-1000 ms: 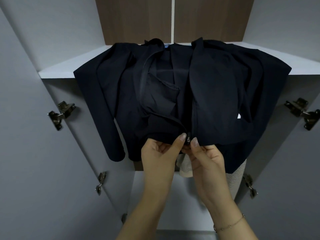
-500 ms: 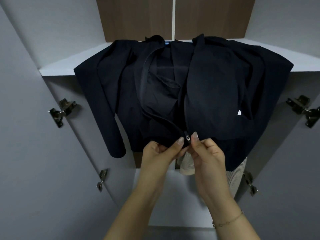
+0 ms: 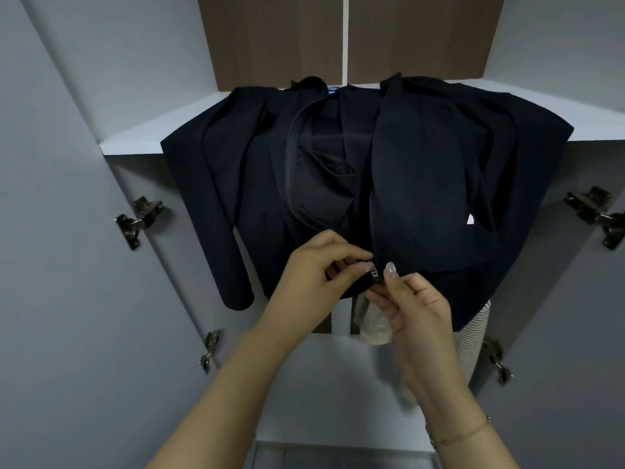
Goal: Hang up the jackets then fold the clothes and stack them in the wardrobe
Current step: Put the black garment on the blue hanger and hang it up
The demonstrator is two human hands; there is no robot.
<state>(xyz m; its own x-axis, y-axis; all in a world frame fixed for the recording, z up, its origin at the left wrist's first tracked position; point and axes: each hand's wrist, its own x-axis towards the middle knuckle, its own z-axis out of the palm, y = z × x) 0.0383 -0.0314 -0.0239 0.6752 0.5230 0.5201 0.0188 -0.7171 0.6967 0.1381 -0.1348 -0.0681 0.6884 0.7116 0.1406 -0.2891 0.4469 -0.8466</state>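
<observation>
Pinching the small metal zipper slider (image 3: 374, 273) between left hand (image 3: 314, 265) and right hand (image 3: 414, 308); limp, light dark navy fabric jacket (image 3: 416, 184) above them handles best gripped at hem edges.

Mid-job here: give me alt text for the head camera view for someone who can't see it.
Both hands, left hand and right hand, pinch the zipper at the bottom hem of a dark navy jacket, which is spread over the edge of a white wardrobe shelf. A striped garment hangs below it.
</observation>
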